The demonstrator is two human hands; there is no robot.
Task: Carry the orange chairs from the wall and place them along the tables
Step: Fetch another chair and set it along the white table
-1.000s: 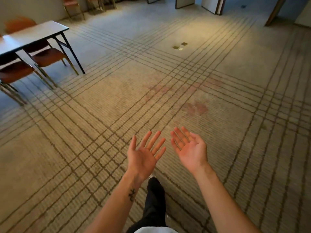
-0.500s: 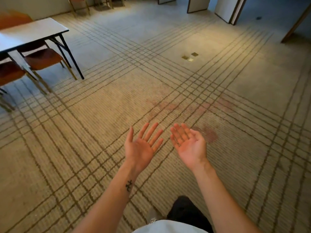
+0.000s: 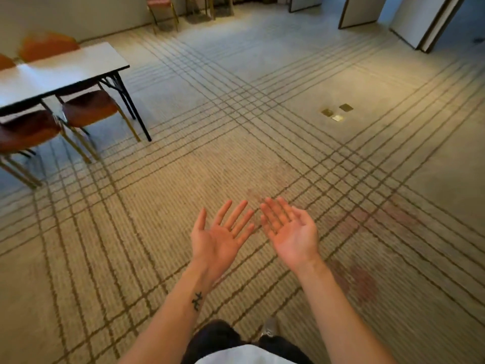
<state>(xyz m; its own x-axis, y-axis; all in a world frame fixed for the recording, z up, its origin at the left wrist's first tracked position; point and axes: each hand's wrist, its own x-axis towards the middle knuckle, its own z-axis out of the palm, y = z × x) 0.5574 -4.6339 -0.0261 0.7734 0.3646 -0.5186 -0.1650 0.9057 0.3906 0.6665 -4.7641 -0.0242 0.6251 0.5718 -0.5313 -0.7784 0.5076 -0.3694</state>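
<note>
Walking on across the carpet [image 3: 157, 206], and the counter [image 3: 65, 67], far up to the left of the left grip [image 3: 220, 240], slides closer and looms larger, the orange chairs [image 3: 89, 106] under it too. The brass floor plates [image 3: 337, 112] beyond the right grip [image 3: 291, 232] drift nearer. Below the grips, the dark leg [image 3: 217, 337] pulls back and a shoe [image 3: 270, 327] shows under the right grip.

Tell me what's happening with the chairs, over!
Left hand and right hand open, empty. Orange chairs by the far wall, untouched. Other chairs already at the table. Carpet ahead shows no obstacle.
</note>
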